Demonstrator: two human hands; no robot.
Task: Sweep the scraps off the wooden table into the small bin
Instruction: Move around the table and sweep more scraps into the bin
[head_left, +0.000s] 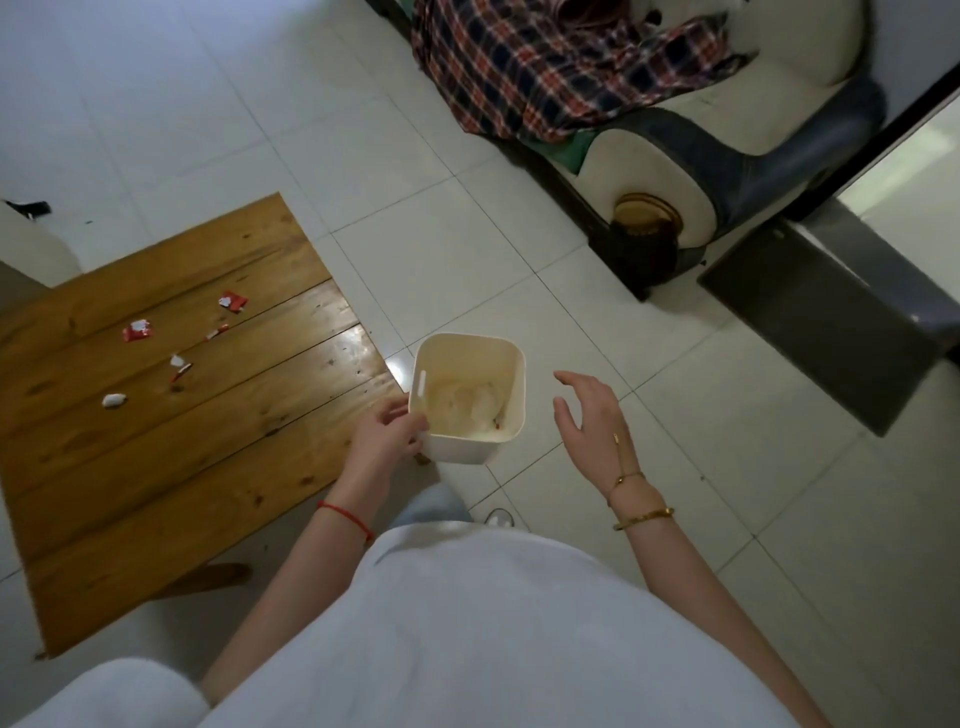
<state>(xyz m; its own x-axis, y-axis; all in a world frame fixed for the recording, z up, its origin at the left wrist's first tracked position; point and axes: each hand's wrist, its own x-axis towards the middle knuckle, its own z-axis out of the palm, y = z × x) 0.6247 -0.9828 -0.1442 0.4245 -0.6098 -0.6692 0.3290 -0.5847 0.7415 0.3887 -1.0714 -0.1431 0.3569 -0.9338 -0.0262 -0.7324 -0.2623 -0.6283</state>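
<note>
Small bin (470, 397): cream, squarish with rounded corners, mouth facing up toward the camera, slightly tilted. It sits just off the right corner of the wooden counter (156, 441), over the tiled floor (467, 234); whether it rests on the floor or is lifted cannot be told. A slot handle shows in the bin's left wall. Inside the bin: pale crumpled material at the bottom, plus one small red bit near its near wall.

Left hand (387, 434): fingers curled on the bin's near-left corner, gripping the rim. Right hand (592, 415): just right of the bin, apart from it, fingers spread and relaxed, holding nothing.

Scraps (176, 345): red-and-white wrapper pieces and a white wad, scattered on the counter well left of the bin, none touching it. Counter planks run with their long axis toward the bin.

Beyond the bin: a sofa (727, 130) with a plaid cloth (561, 67) draped on it.
</note>
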